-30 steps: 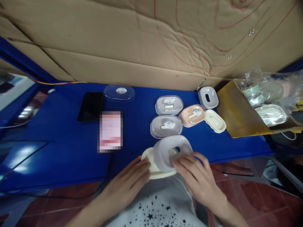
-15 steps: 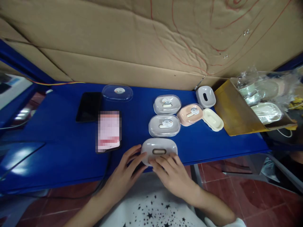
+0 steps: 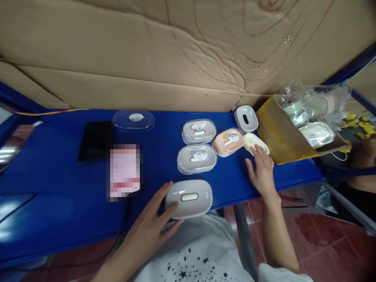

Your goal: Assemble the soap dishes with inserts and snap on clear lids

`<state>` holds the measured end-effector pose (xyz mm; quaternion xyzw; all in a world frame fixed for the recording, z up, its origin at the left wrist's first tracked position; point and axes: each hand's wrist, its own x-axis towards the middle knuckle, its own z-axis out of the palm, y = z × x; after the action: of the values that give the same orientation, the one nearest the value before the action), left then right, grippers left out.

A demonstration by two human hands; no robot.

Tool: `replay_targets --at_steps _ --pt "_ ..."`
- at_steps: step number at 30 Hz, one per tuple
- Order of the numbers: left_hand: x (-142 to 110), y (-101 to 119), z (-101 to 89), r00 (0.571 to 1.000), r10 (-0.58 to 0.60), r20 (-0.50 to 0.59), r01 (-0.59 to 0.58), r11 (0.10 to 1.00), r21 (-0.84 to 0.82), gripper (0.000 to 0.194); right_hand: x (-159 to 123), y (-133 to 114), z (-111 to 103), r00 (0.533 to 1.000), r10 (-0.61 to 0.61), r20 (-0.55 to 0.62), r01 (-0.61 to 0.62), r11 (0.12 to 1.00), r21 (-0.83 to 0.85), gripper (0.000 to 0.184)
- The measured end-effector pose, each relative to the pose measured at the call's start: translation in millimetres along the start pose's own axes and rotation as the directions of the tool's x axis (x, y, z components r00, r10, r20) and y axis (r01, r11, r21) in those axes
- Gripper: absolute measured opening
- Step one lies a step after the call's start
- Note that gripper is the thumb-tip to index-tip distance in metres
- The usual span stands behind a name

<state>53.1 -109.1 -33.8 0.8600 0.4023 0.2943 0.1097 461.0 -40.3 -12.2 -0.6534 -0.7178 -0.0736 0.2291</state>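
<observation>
My left hand (image 3: 151, 217) grips the left end of a grey oval plastic box (image 3: 201, 197) at the table's front edge. A cream strip fills the slot in that box's top. Away to the right, my right hand (image 3: 263, 174) reaches over a shallow cream plastic tray (image 3: 251, 140), thumb apart from the fingers. Its fingertips cover the tray's near part; whether they press on it I cannot tell. Beside the tray lies a pink oval box (image 3: 223, 137) under a clear lid. Behind the tray, a grey piece with a dark slot (image 3: 251, 122) leans by the carton.
Two grey lidded boxes, one farther back (image 3: 190, 135) and one nearer (image 3: 183, 160), sit mid-table. Leftward are a loose clear lid (image 3: 123, 123), a black phone (image 3: 95, 141) and a device with a blurred screen (image 3: 125, 168). An open carton (image 3: 272, 135) holds wrapped pieces.
My right hand has left the grey oval box and moved right and back, over the cream tray. My left hand stays on the box. The view has shifted slightly.
</observation>
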Motion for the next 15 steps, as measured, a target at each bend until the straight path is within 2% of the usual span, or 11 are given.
replay_targets --at_steps 2,4,7,10,12,15 --pt "1 0 0.7 1.000 -0.015 0.008 0.016 1.000 -0.023 0.024 18 36 3 1.000 0.014 0.024 -0.014 1.000 -0.012 0.054" --pt "4 1 1.6 1.000 -0.020 0.007 0.020 0.999 -0.032 0.022 42 58 8 0.998 -0.027 0.065 0.028 1.000 -0.004 0.052" --pt "9 3 4.0 1.000 -0.009 0.021 0.010 0.999 -0.035 0.019 89 69 17 0.990 -0.065 0.121 0.073 0.995 -0.068 0.052" --pt "9 5 6.2 0.999 -0.010 0.051 0.010 1.000 -0.013 0.017 129 68 25 0.978 -0.056 0.202 0.084 0.987 -0.136 0.051" --pt "7 7 6.2 0.997 -0.025 0.075 0.025 1.000 0.001 0.017 139 66 27 0.973 -0.043 0.228 0.077 0.986 -0.146 0.051" --pt "3 8 3.6 0.994 -0.061 0.090 0.063 0.998 -0.010 0.020 120 68 24 0.987 -0.004 0.163 0.029 0.988 -0.150 0.060"
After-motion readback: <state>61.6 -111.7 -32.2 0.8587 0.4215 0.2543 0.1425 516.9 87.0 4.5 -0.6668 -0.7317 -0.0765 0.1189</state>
